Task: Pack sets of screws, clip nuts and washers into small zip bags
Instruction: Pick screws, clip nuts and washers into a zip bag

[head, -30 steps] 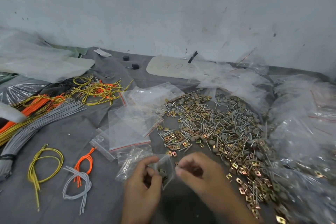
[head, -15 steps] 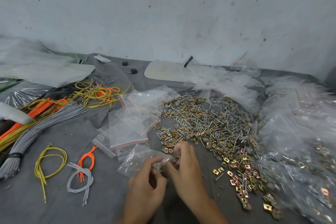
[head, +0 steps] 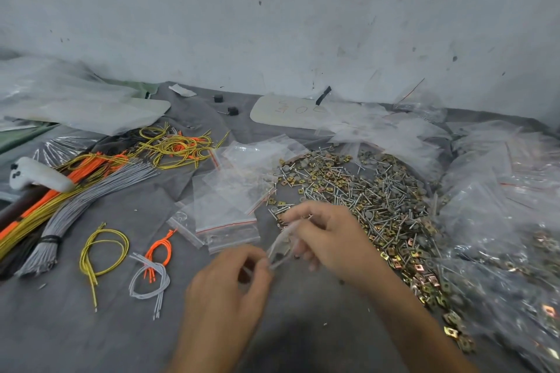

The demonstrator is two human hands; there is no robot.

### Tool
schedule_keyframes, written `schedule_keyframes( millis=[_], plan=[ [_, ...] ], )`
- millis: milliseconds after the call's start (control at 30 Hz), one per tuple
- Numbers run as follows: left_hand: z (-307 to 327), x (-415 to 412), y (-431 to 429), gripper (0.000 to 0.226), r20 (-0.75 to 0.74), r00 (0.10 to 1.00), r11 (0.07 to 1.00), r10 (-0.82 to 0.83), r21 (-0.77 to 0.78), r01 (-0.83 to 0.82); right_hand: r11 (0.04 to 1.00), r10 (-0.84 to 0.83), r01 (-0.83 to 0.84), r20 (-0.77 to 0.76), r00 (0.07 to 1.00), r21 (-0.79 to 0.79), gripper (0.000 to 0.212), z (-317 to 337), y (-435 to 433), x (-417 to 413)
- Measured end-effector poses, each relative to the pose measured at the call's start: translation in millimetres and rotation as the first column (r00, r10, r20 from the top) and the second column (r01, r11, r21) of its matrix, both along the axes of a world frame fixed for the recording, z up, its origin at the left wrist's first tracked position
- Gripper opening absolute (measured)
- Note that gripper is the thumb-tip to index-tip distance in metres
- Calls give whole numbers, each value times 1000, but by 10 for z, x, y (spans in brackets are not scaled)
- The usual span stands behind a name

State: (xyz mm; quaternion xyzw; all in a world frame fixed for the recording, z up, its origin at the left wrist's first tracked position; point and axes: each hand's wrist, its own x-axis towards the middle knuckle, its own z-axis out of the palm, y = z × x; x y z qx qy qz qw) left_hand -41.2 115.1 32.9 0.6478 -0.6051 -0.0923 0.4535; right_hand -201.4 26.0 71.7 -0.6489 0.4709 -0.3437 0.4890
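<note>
A small clear zip bag (head: pixel 280 247) with dark parts inside stretches between my two hands above the grey cloth. My left hand (head: pixel 225 288) pinches its lower left end. My right hand (head: pixel 325 236) pinches its upper right end with thumb and forefinger. Behind my right hand lies a wide heap of screws, brass clip nuts and grey washers (head: pixel 363 191). Several empty zip bags with red strips (head: pixel 225 206) lie just left of the heap.
Packed bags (head: pixel 500 221) pile up on the right. Bundles of grey, orange and yellow wires (head: pixel 75 191) lie at left, with small wire loops (head: pixel 103 251) nearer me. A white tool handle (head: pixel 36 175) rests at far left. A wall closes the back.
Both hands have spread apart along the bag's top, the right moving up and right. The bag is now pulled flat between them. The camera view has shifted slightly.
</note>
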Motion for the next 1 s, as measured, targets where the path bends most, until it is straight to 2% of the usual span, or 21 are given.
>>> schedule_keyframes(
  millis=[67,167,300,433,533,600,667,700,733,800,900,1000],
  plan=[
    [209,-9,11,13,-77,994,995,-77,-67,72,997,-19,5,190,982,75,19,210,22,-26],
    [394,-58,13,26,-96,986,978,-133,-172,115,991,-50,4,358,933,131,16,440,83,-101],
    [514,-111,-46,12,-122,980,952,-155,-282,116,983,-63,-25,462,884,182,17,580,173,-254],
    [591,-164,-94,12,-63,980,953,-189,-253,167,970,-89,-53,552,829,237,17,608,220,-441],
    [599,-243,-113,9,-29,975,951,-220,-228,208,971,-73,-69,554,829,231,21,596,253,-585],
    [604,-288,-122,6,8,974,944,-227,-245,222,992,-45,-13,442,896,128,25,577,291,-694],
    [614,-326,-129,3,57,971,937,-233,-253,240,976,-109,128,109,988,-178,28,542,339,-789],
    [615,-343,-132,4,75,968,936,-240,-247,251,925,-162,131,-57,985,-356,31,523,366,-812],
    [612,-361,-136,6,90,964,934,-252,-238,266,873,-183,70,-192,964,-482,34,507,394,-808],
    [598,-393,-132,7,109,952,928,-285,-217,302,794,-156,-99,-358,921,-600,32,472,441,-734],
    [580,-413,-106,6,129,939,917,-319,-208,340,689,-180,-178,-405,896,-702,11,413,476,-611],
    [600,-410,-78,12,131,933,912,-336,-201,357,610,-264,-147,-374,889,-779,8,419,498,-584]
  ],
)
